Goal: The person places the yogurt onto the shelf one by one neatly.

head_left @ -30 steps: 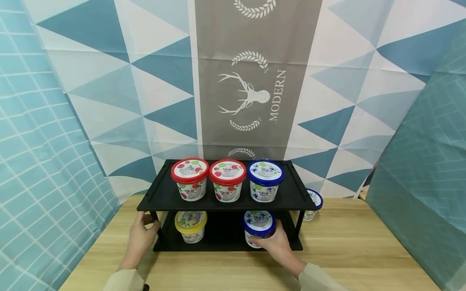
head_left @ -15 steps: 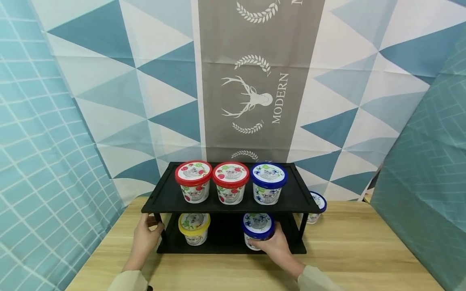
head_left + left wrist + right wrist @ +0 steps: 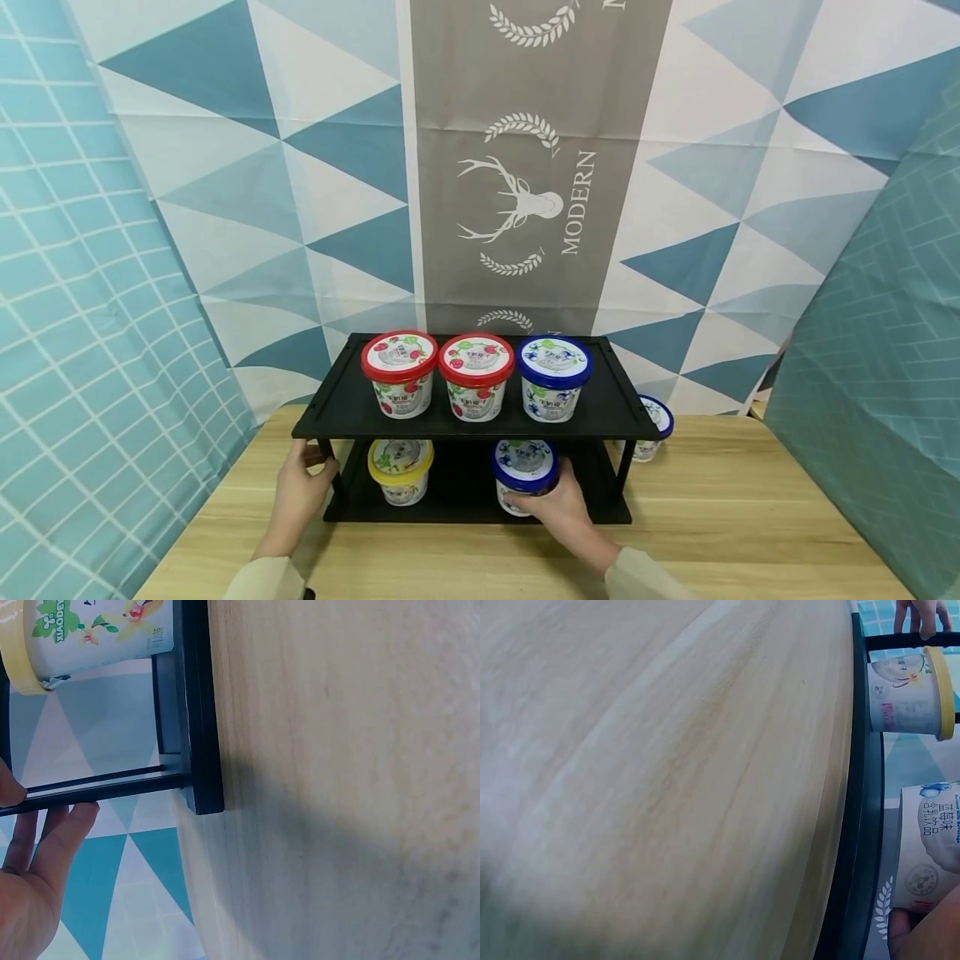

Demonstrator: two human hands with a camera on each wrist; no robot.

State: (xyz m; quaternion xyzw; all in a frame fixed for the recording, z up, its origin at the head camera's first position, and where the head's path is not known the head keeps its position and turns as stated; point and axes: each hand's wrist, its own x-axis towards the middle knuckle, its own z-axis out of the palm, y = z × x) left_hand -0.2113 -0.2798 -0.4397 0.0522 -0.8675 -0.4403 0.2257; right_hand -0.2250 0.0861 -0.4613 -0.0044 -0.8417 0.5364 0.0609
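A black two-tier rack (image 3: pixel 611 415) stands on the wooden table. My left hand (image 3: pixel 295 496) holds its front left post (image 3: pixel 127 781), thumb on one side and fingers on the other in the left wrist view. On the lower shelf my right hand (image 3: pixel 561 504) grips a blue-lidded tub (image 3: pixel 525 462) from its right side. Blueberry pictures and printing show on that tub's wall (image 3: pixel 930 847) in the right wrist view. To its left on the same shelf is a yellow-lidded tub (image 3: pixel 401 473), apart from both hands.
On the top shelf stand a red-lidded tub (image 3: pixel 400 373), a second red-lidded tub (image 3: pixel 477 377) and a blue-lidded tub (image 3: pixel 553 379) in a row. Another blue-lidded tub (image 3: pixel 655 421) is behind the rack's right side, partly hidden. Patterned cloth (image 3: pixel 337 167) hangs behind the table (image 3: pixel 712 517).
My right hand has shifted slightly left along the lower shelf with the blue-lidded tub. The left hand stays on the post. The head view tilted a little earlier on.
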